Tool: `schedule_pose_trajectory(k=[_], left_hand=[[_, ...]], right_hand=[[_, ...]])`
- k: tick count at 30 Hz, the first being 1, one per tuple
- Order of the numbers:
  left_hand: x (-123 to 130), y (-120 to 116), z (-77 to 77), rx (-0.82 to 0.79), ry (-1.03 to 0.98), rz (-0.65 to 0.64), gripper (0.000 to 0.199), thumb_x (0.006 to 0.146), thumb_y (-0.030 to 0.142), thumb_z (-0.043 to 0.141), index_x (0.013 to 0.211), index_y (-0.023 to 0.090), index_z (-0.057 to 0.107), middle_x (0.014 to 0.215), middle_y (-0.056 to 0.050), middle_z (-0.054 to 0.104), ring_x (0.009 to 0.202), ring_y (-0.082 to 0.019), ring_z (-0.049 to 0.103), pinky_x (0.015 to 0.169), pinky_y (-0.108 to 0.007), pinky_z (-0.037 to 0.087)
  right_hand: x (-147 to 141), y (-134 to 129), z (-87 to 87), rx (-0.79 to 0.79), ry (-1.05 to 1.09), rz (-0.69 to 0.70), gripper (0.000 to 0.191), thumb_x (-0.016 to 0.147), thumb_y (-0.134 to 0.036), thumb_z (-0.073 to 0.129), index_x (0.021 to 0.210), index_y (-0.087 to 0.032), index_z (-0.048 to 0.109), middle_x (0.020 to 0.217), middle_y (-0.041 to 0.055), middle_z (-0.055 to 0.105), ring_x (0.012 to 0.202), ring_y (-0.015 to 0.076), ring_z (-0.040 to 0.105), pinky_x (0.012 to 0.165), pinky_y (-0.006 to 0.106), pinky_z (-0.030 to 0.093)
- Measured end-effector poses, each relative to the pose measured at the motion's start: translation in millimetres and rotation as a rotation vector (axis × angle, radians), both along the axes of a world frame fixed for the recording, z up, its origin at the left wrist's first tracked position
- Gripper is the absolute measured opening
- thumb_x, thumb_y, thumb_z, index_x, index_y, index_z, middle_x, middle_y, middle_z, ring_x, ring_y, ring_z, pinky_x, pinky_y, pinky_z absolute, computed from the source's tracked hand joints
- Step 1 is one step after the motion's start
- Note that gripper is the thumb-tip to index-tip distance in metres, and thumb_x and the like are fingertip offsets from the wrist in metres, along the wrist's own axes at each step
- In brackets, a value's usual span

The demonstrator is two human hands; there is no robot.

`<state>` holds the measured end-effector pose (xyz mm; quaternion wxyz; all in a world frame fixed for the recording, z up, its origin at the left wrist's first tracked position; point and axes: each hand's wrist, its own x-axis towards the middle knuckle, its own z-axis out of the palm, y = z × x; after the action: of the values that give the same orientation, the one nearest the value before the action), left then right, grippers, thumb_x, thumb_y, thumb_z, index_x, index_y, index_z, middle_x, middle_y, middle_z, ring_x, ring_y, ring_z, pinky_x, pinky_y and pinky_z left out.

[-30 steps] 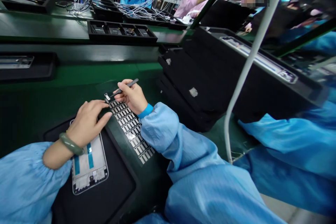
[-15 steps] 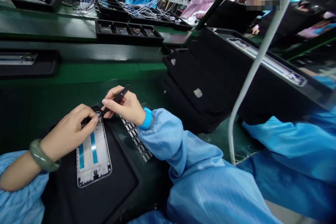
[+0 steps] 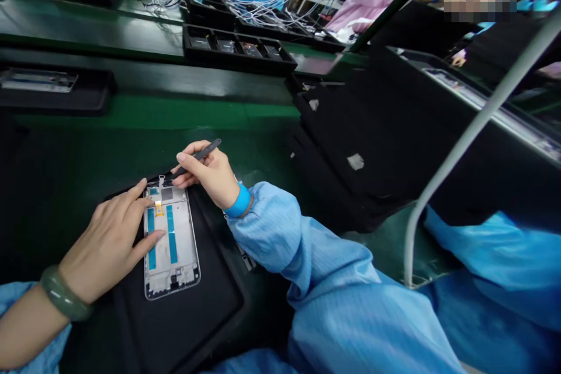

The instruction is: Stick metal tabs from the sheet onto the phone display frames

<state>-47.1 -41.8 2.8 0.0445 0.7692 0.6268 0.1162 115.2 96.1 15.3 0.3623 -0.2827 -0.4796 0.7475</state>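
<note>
A silver phone frame (image 3: pixel 184 245) with two blue strips and a small orange flex part (image 3: pixel 159 208) lies on a black tray (image 3: pixel 210 310). My left hand (image 3: pixel 111 228) rests along the frame's left side, fingers spread, thumb over its inner face. Black tweezers (image 3: pixel 202 153) are pinched in my right hand (image 3: pixel 213 172), their tips down at the frame's top edge, near a small metal piece (image 3: pixel 162 180) there. My right forearm partly covers a sheet of small parts (image 3: pixel 248 260).
Black padded trays (image 3: pixel 342 152) are stacked at right, behind a pale hose (image 3: pixel 460 146). A compartment tray (image 3: pixel 239 49) and cables (image 3: pixel 272 9) lie beyond. Another tray with a frame (image 3: pixel 39 80) is at left. People work across the bench.
My left fingers have moved from a pinch at the frame's top to spread along its side, uncovering the orange part. The tweezers stay in my right hand. The view has shifted.
</note>
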Motion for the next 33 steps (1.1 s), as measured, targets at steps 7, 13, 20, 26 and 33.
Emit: schedule_pose_trajectory(k=[7, 13, 20, 26, 33], left_hand=[[2.0, -3.2, 6.0, -0.096, 0.015, 0.007, 0.048, 0.082, 0.058, 0.046, 0.114, 0.023, 0.051, 0.146, -0.011, 0.037, 0.122, -0.034, 0.045, 0.086, -0.052, 0.042], [-0.4, 1.2, 7.9, -0.076, 0.004, -0.028, 0.051, 0.079, 0.061, 0.05, 0.113, 0.022, 0.052, 0.143, -0.012, 0.041, 0.119, -0.034, 0.046, 0.084, -0.051, 0.04], [5.8, 14.0, 4.6, -0.007, -0.009, 0.032, 0.043, 0.081, 0.056, 0.05, 0.098, 0.016, 0.056, 0.128, -0.018, 0.051, 0.11, -0.035, 0.051, 0.084, -0.051, 0.041], [1.5, 21.4, 1.8, 0.006, -0.112, 0.084, 0.039, 0.076, 0.056, 0.057, 0.087, 0.018, 0.052, 0.11, -0.014, 0.052, 0.112, -0.033, 0.05, 0.084, -0.048, 0.04], [6.3, -6.3, 7.8, -0.008, -0.094, 0.08, 0.033, 0.085, 0.053, 0.049, 0.087, 0.021, 0.052, 0.101, -0.007, 0.057, 0.096, -0.025, 0.056, 0.08, -0.043, 0.036]], right_hand=[[-5.6, 1.5, -3.7, -0.027, -0.058, -0.023, 0.027, 0.076, -0.032, 0.068, 0.086, -0.019, 0.047, 0.063, -0.0054, 0.065, 0.05, 0.0087, 0.065, 0.048, 0.017, 0.055], [-4.7, 5.0, -7.6, -0.057, -0.047, -0.047, 0.025, 0.076, -0.03, 0.067, 0.085, -0.018, 0.047, 0.062, -0.0048, 0.065, 0.048, 0.0088, 0.065, 0.047, 0.017, 0.055], [-4.0, 7.1, -11.3, -0.073, -0.064, -0.054, 0.025, 0.078, -0.031, 0.066, 0.086, -0.018, 0.046, 0.063, -0.0044, 0.065, 0.05, 0.0084, 0.065, 0.048, 0.015, 0.055], [-3.3, 6.7, -10.9, -0.082, -0.048, -0.042, 0.023, 0.078, -0.03, 0.066, 0.085, -0.019, 0.047, 0.06, -0.0052, 0.065, 0.05, 0.0085, 0.065, 0.047, 0.016, 0.055], [-4.2, -7.4, -6.2, -0.063, -0.043, 0.045, 0.029, 0.073, -0.033, 0.07, 0.084, -0.018, 0.048, 0.06, -0.0053, 0.065, 0.049, 0.0101, 0.065, 0.047, 0.019, 0.056]])
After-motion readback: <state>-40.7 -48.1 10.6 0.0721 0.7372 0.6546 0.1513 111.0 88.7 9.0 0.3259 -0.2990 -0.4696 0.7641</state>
